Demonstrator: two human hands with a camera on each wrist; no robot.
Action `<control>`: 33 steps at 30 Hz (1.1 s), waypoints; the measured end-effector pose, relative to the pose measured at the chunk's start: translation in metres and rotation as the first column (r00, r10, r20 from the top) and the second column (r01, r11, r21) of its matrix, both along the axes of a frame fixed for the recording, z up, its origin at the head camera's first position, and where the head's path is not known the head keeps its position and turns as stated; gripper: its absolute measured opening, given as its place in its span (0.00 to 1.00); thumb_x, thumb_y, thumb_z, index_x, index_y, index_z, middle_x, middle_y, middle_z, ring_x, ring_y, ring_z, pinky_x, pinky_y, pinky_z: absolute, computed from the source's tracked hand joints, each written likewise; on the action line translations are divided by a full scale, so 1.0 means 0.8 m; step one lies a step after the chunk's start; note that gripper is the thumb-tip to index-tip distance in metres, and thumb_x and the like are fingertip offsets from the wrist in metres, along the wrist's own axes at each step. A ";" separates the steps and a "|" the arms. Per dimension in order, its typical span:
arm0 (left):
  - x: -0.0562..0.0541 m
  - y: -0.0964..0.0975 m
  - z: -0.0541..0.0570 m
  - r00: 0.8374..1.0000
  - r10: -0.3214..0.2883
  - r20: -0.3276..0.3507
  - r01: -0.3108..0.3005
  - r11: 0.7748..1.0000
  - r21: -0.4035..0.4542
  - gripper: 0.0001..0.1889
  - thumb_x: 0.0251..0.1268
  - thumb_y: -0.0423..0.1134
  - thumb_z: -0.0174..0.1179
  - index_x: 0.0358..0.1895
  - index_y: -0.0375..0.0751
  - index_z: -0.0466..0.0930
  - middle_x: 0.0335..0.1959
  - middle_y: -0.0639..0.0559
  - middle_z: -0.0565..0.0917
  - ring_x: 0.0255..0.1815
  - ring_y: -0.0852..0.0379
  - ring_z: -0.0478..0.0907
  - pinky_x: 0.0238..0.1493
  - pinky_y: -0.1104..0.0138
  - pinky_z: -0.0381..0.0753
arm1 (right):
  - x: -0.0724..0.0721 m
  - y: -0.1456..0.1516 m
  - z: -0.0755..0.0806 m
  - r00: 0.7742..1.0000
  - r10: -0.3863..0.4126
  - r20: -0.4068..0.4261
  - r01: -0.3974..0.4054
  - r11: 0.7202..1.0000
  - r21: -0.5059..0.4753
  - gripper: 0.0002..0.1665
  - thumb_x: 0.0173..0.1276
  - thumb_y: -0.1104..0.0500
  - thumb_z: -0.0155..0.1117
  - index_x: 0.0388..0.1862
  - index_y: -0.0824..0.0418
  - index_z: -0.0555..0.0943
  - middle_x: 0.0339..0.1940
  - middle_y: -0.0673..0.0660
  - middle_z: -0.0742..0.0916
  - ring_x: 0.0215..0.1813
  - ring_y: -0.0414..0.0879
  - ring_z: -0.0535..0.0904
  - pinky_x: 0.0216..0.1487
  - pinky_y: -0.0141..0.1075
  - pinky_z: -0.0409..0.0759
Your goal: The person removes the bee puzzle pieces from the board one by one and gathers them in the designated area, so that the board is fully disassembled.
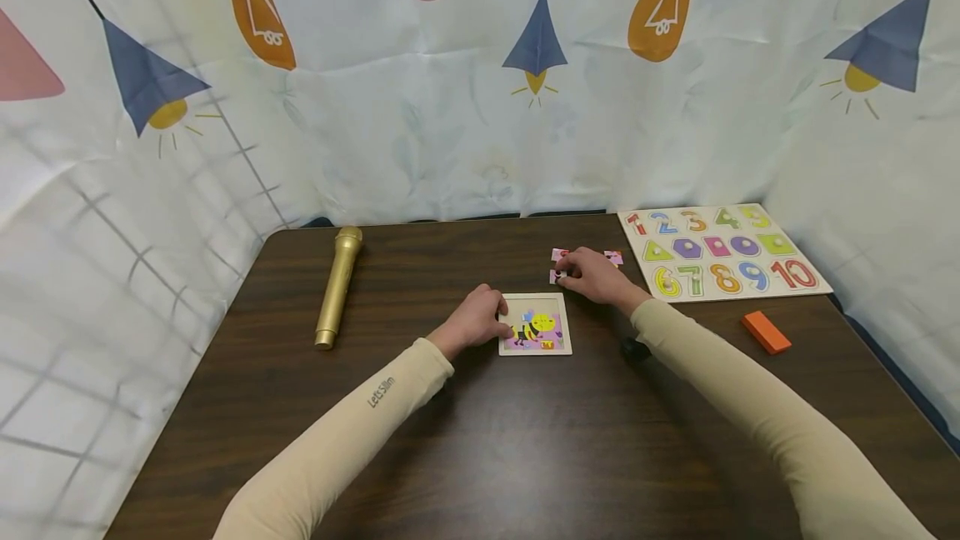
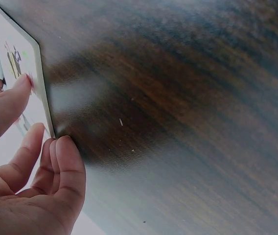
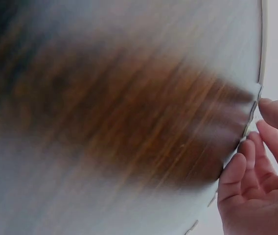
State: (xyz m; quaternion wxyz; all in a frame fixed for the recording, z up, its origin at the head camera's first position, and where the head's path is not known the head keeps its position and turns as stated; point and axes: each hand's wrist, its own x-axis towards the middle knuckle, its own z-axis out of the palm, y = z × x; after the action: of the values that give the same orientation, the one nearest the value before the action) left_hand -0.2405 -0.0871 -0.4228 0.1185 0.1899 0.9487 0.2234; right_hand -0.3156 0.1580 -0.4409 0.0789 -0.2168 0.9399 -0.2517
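A small square jigsaw tray [image 1: 531, 296] with a partly filled bee picture lies mid-table. My left hand [image 1: 476, 323] holds its left side; in the left wrist view the thumb rests on top of the tray [image 2: 37, 58] while the other fingers meet its edge. Beyond the tray's far right corner, my right hand [image 1: 596, 277] pinches a small pink puzzle piece [image 1: 553, 277], partly hidden by the fingers. Another loose piece [image 1: 559, 254] lies just behind it, and one more [image 1: 615, 257] sits behind the hand. The right wrist view shows the fingertips [image 3: 233, 169] low at the tabletop.
A wooden number-and-shape board [image 1: 712, 247] occupies the far right corner. In front of it lies an orange block [image 1: 766, 332]. A gold microphone [image 1: 339, 286] rests on the left of the dark table [image 1: 525, 448]. A patterned curtain [image 1: 450, 123] hangs behind the far edge.
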 end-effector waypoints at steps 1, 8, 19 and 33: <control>0.000 0.000 0.000 1.000 0.001 0.002 -0.001 1.000 0.000 0.17 0.55 0.38 0.73 0.42 0.31 0.81 0.37 0.46 0.75 0.41 0.52 0.68 0.48 0.62 0.73 | 0.001 -0.001 0.001 1.000 0.000 -0.006 0.000 1.000 0.000 0.16 0.69 0.59 0.63 0.53 0.65 0.80 0.49 0.62 0.79 0.48 0.54 0.74 0.55 0.48 0.73; 0.001 0.001 0.000 1.000 0.001 -0.001 -0.001 1.000 -0.006 0.17 0.55 0.39 0.73 0.42 0.31 0.81 0.37 0.46 0.76 0.41 0.52 0.69 0.48 0.62 0.73 | 0.023 -0.014 0.009 0.999 0.051 -0.002 -0.051 0.999 -0.016 0.16 0.68 0.58 0.65 0.52 0.64 0.81 0.48 0.59 0.81 0.44 0.50 0.75 0.48 0.43 0.75; 0.001 -0.001 -0.001 1.000 0.000 0.006 0.000 1.000 0.001 0.16 0.55 0.39 0.73 0.41 0.32 0.81 0.36 0.47 0.74 0.40 0.53 0.68 0.45 0.63 0.73 | 0.065 -0.036 0.010 0.979 0.188 0.082 -0.188 0.982 -0.002 0.19 0.64 0.58 0.69 0.52 0.62 0.81 0.44 0.53 0.81 0.40 0.45 0.74 0.44 0.38 0.75; 0.005 -0.001 -0.003 1.000 -0.002 0.021 0.002 1.000 -0.009 0.16 0.55 0.39 0.72 0.41 0.33 0.82 0.36 0.48 0.75 0.41 0.53 0.69 0.46 0.62 0.74 | 0.075 -0.040 0.004 0.972 0.184 0.149 -0.177 0.982 -0.060 0.18 0.64 0.57 0.69 0.53 0.60 0.80 0.45 0.52 0.80 0.42 0.45 0.74 0.46 0.38 0.76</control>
State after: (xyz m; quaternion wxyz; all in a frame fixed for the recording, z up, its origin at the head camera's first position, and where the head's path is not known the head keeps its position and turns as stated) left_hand -0.2364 -0.0882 -0.4252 0.1295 0.1878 0.9482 0.2210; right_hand -0.2555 0.1257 -0.4379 0.1685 -0.2833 0.9013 -0.2812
